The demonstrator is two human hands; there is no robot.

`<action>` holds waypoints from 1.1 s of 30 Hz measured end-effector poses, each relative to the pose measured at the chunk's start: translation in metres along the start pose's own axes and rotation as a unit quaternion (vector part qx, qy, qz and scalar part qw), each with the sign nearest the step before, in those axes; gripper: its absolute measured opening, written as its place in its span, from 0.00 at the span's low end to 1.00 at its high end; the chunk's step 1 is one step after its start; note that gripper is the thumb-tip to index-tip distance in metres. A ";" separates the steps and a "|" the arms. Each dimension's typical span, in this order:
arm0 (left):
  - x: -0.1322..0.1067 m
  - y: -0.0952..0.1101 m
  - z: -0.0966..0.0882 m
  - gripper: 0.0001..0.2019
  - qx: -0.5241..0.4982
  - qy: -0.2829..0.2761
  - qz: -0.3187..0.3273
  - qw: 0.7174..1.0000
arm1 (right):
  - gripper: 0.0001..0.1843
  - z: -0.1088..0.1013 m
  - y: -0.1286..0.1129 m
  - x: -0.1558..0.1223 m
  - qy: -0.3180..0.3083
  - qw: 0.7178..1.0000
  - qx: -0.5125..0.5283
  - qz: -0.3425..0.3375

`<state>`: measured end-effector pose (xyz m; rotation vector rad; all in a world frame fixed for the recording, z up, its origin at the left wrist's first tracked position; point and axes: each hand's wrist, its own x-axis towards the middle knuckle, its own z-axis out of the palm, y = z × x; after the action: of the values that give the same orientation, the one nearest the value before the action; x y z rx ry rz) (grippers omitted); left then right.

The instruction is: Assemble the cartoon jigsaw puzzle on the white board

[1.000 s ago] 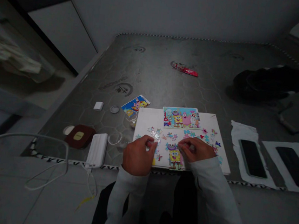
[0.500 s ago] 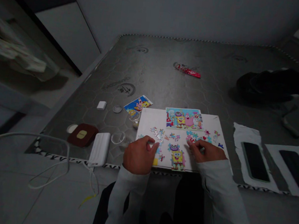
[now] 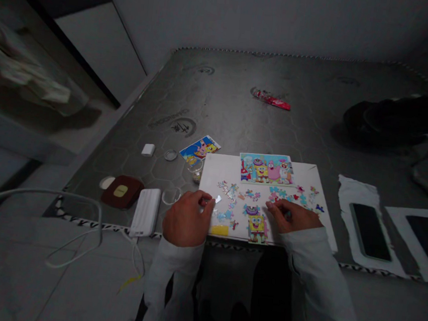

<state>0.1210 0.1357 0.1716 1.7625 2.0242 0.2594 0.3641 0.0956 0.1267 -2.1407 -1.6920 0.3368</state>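
Observation:
A white board (image 3: 213,173) lies on the grey mat at its near edge, with a cartoon reference picture (image 3: 266,168) at its far side and several loose jigsaw pieces (image 3: 234,190) scattered across it. A partly joined cartoon figure (image 3: 256,222) sits near the front. My left hand (image 3: 185,221) is closed at the board's left edge, pinching a small pale jigsaw piece (image 3: 218,199) at its fingertips. My right hand (image 3: 292,216) rests on the board to the right of the joined figure, fingers curled and pressed on pieces.
Left of the board lie a white power bank (image 3: 145,218), a dark red case (image 3: 121,192), a small white block (image 3: 148,149), clear round lids (image 3: 170,195) and a second cartoon card (image 3: 200,149). Two phones (image 3: 369,224) on white paper lie right. A red wrapper (image 3: 271,99) and dark cloth (image 3: 395,120) lie farther back.
My left hand has drawn back to the left off the board's middle, now holding a pale piece. My right hand shifted slightly right. The view has drifted a little.

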 end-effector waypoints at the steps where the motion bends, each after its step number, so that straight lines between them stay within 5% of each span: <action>1: -0.001 -0.001 -0.002 0.07 0.012 -0.011 -0.003 1.000 | 0.27 0.000 0.000 0.000 -0.001 1.000 0.000 -0.003; 10: 0.000 -0.005 0.001 0.14 0.037 -0.144 0.126 0.981 | 0.24 0.001 -0.001 0.000 -0.034 0.999 -0.011 -0.024; 21: 0.000 0.002 0.004 0.13 0.044 -0.142 0.093 0.985 | 0.08 -0.001 -0.011 -0.002 -0.108 0.993 0.012 -0.053; 33: 0.004 0.001 0.010 0.09 0.034 -0.143 0.082 0.986 | 0.16 0.004 -0.011 -0.001 -0.132 0.989 0.026 -0.066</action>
<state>0.1257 0.1383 0.1623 1.8904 1.7072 -0.0146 0.3527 0.0972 0.1283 -2.0045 -1.9354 0.6411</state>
